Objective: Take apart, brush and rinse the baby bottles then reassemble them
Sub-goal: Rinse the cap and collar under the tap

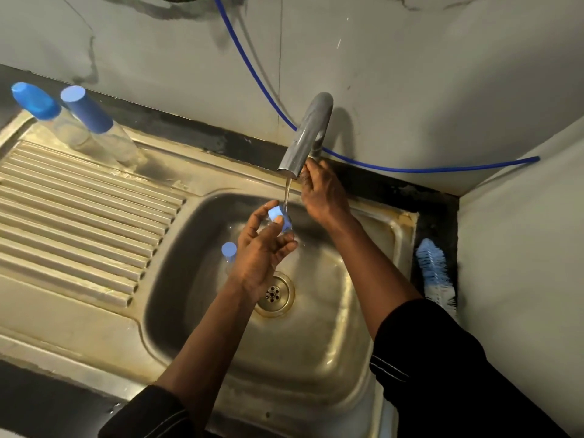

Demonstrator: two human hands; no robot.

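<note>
The left hand [262, 248] pinches a blue bottle cap [277, 215] under water running from the tap [308, 134] above the sink [316, 358], while the right hand [322, 194] curls its fingers round the tap's base. Another blue-capped bottle [229, 251] stands in the basin just beside the left hand; the brush [434, 273] lies right of the sink.

Kitchen corner, steel sink [316, 358] (ribbed drainboard [79, 216]), running tap [308, 134]

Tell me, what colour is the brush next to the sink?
The brush has blue and white bristles; the head view shows it best.
</note>
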